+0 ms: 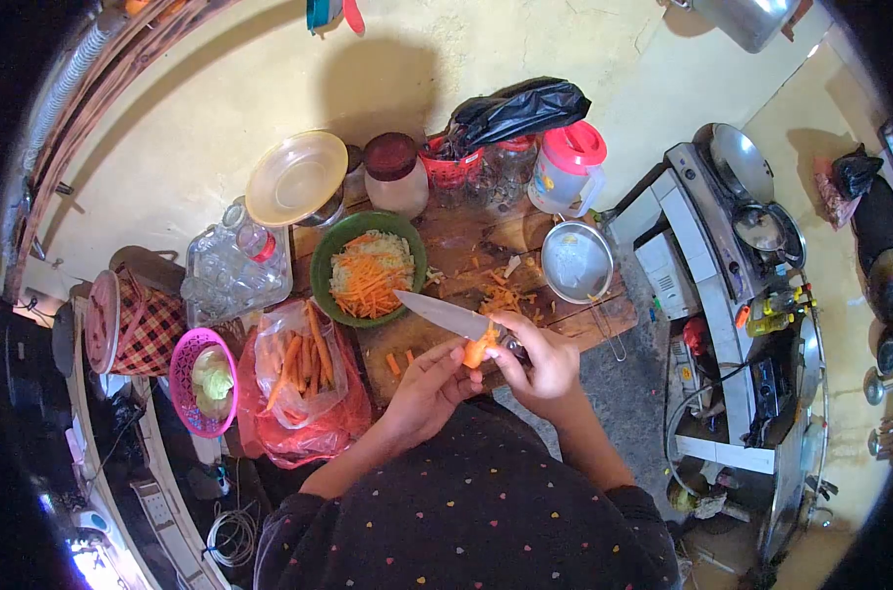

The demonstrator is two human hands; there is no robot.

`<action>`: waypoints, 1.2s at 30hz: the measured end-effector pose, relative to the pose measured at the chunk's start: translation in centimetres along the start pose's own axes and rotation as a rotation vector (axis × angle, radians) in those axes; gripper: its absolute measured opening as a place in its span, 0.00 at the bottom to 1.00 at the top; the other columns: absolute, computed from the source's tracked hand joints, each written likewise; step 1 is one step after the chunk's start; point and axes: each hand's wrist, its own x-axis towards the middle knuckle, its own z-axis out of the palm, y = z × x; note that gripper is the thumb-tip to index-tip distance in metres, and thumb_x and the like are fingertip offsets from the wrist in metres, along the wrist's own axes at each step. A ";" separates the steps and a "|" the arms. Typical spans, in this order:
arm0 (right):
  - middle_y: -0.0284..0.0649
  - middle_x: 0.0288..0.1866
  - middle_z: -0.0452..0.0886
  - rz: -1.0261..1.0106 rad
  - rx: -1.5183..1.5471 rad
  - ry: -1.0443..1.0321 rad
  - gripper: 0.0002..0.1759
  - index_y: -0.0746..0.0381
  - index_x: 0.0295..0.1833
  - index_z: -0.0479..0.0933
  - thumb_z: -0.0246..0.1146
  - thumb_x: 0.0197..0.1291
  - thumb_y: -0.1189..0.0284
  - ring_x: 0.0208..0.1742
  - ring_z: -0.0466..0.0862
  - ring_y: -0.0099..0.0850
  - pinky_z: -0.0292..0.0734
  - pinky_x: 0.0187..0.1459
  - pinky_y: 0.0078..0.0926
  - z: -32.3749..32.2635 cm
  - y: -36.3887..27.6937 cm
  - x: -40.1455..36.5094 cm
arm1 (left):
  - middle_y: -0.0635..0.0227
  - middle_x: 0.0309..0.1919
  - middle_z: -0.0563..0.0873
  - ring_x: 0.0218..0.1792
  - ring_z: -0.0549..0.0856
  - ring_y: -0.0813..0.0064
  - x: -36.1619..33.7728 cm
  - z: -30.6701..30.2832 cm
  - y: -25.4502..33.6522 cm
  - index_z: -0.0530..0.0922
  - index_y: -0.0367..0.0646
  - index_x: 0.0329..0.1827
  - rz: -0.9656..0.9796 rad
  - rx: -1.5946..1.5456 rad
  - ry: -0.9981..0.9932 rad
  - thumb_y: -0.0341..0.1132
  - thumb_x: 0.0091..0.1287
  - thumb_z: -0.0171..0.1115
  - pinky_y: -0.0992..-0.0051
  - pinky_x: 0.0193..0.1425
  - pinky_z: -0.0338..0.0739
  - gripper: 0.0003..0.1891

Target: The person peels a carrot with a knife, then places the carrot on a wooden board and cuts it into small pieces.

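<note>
Close in front of my body, my left hand [429,388] has its fingers closed on a short piece of carrot [479,351]. My right hand [542,362] grips a knife [442,313], its broad blade pointing up and left, with the lower end of the blade against the carrot. The knife's handle is mostly hidden in the palm. Beyond the blade tip stands a green bowl [321,285] holding carrot strips [363,280] and pale shreds. Carrot scraps [506,295] lie on the wooden table [466,241] around my hands.
Left of the table, a red plastic bag [328,433] holds whole carrots [304,364], beside a pink basket [181,393] with cabbage. A metal strainer [577,264] sits right, near a pink-lidded jug [569,172]. Jars line the back. A gas stove [717,211] stands far right.
</note>
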 end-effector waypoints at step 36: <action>0.44 0.30 0.81 0.031 -0.006 0.036 0.21 0.58 0.52 0.75 0.66 0.51 0.67 0.28 0.83 0.38 0.77 0.30 0.30 0.0 0.2 -0.8 | 0.64 0.42 0.82 0.41 0.82 0.76 -0.3 0.9 -1.2 0.73 0.34 0.52 0.172 0.321 0.194 0.29 0.67 0.56 0.75 0.48 0.77 0.13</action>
